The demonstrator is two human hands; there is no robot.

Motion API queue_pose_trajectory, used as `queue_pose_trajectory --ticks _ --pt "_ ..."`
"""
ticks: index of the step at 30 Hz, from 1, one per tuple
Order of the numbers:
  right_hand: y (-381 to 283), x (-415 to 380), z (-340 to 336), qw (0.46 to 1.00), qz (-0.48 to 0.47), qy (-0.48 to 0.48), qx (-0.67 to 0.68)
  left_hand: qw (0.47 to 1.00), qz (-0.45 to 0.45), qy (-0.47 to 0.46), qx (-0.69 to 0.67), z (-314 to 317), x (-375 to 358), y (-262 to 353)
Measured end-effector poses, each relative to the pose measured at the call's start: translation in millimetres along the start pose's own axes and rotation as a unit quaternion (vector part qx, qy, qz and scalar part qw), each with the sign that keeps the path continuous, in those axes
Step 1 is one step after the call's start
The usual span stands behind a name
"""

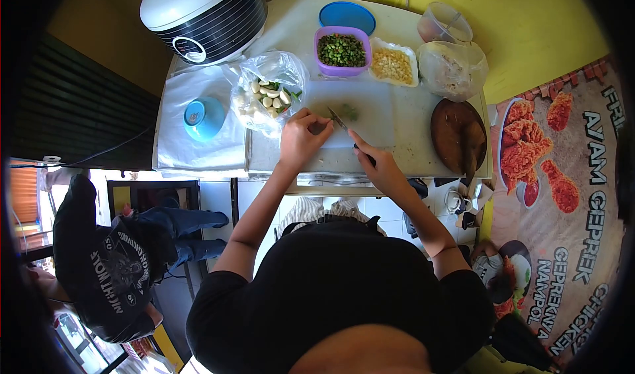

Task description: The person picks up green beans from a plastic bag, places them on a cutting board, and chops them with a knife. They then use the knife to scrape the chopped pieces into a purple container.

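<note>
Chopped greens (349,113) lie in a small heap on the white cutting board (370,99), just at 1 o'clock from the knife (338,118). The right hand (378,166) grips the knife's dark handle with fingers curled tight around it, the blade pointing toward 11 o'clock. The left hand (301,139) rests on the board at 9 o'clock of the blade, fingers bent and pressed together; what they pin down is too small to tell. At 10 o'clock from that hand sits a clear plastic bag (268,93) of garlic cloves. At 12 o'clock of the board stand a purple tub (342,51) of cut green vegetables and, beside it, a white tray (394,64) of pale yellow bits. A stone mortar (458,136) sits at 3 o'clock, a rice cooker (204,13) at 11 o'clock.
</note>
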State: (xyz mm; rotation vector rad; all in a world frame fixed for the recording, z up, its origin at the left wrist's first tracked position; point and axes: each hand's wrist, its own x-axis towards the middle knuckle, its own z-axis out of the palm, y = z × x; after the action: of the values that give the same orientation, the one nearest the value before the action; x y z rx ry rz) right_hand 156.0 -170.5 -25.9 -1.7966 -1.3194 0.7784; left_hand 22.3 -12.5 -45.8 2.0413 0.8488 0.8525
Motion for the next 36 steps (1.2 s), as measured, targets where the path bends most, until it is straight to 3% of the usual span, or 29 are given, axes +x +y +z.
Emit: queue_pose_trajectory --ticks 4,9,12,22,36 --pt "13 6 4 1.0 -0.015 0.003 0.01 1.0 0.022 -0.003 0.007 0 1 -5" --pt "7 18 13 0.995 -0.037 0.013 -0.088 1.0 0.019 -0.009 0.001 -1 -3 -5" --pt "2 15 11 0.998 -0.007 0.003 -0.062 0.997 0.068 0.005 0.033 -2 -8 -4" --pt "17 -14 -1 0.999 -0.012 0.038 -0.023 0.999 0.03 0.042 0.011 4 -10 -4" --pt "-2 -8 -10 0.999 -0.013 -0.013 -0.048 0.999 0.02 0.039 0.024 1 -11 1"
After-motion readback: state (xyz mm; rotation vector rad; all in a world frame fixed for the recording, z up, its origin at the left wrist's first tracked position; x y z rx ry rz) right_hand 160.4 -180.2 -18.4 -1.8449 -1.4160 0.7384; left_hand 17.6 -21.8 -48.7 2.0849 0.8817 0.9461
